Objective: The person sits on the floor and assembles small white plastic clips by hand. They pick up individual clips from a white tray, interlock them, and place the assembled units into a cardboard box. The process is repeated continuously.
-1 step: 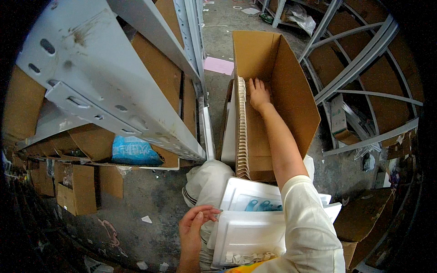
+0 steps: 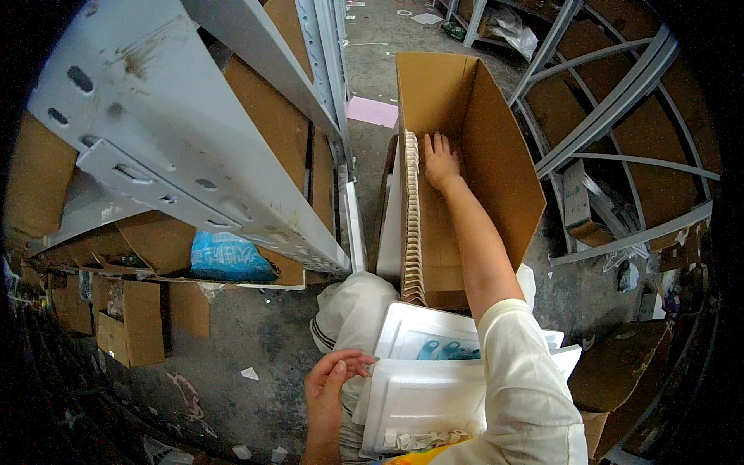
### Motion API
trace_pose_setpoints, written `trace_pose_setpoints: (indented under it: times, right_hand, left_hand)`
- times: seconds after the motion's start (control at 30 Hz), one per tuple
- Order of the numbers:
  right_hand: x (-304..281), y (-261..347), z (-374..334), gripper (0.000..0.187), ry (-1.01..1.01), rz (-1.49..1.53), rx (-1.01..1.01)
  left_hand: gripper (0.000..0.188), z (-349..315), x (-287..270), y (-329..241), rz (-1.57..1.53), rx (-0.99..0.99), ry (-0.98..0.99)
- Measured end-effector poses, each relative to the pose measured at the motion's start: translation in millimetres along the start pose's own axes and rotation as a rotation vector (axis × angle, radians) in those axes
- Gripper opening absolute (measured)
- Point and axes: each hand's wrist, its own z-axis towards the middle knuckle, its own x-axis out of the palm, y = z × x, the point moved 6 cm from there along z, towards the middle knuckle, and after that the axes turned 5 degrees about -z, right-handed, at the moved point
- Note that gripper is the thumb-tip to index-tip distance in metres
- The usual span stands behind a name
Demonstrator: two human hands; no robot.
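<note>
My right hand (image 2: 441, 161) reaches deep into a tall open cardboard box (image 2: 504, 155). Its fingers are stretched out and apart, close to a long row of thin off-white pieces (image 2: 412, 225) stacked along the box's left side; I cannot tell whether they touch. Below the box my left hand (image 2: 333, 380) hovers with loosely bent fingers and nothing visible in it, at the left edge of a white tray (image 2: 430, 391). Small white pieces (image 2: 426, 440) lie at that tray's lower end. Another white tray (image 2: 399, 329) behind it holds blue pieces (image 2: 449, 349), partly hidden by my right arm.
A grey metal shelf frame (image 2: 232, 147) rises close on the left, with a blue bag (image 2: 230, 256) on its lower level. Another metal rack (image 2: 604, 101) stands at the right. An open carton (image 2: 130, 322) and paper scraps (image 2: 249, 373) lie on the concrete floor.
</note>
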Motion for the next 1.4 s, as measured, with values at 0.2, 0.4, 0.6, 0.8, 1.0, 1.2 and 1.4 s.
trace_pose_setpoints:
  times: [0.2, 0.4, 0.6, 0.8, 1.0, 1.2, 1.4]
  right_hand:
    - [0, 18, -3, 0.056, 0.073, -0.115, -0.021]
    - [2, 15, -2, 0.055, 0.098, -0.054, 0.050]
    - [-2, 21, -9, 0.053, 0.245, -0.050, 0.045]
    - [-1, 12, -6, 0.046, 0.065, 0.006, 0.095]
    - [-44, 17, -20, 0.031, -0.195, 0.063, -0.067]
    - [-35, 20, -23, 0.035, -0.077, 0.034, -0.168]
    - [-34, 22, -25, 0.036, -0.026, 0.023, -0.193]
  left_hand:
    - [0.025, 0, -1, 1, 0.003, 0.000, -0.002]
    - [0.025, 0, 0, -1, -0.014, 0.010, 0.007]
    - [0.025, 0, 0, -1, -0.016, 0.005, 0.006]
    - [0.025, 0, -1, 1, -0.022, 0.013, 0.020]
    - [0.026, -1, 0, 0, -0.019, 0.018, 0.029]
    - [0.026, -2, 2, -4, 0.003, 0.018, 0.029]
    - [0.026, -4, 0, -2, 0.033, 0.022, 0.000]
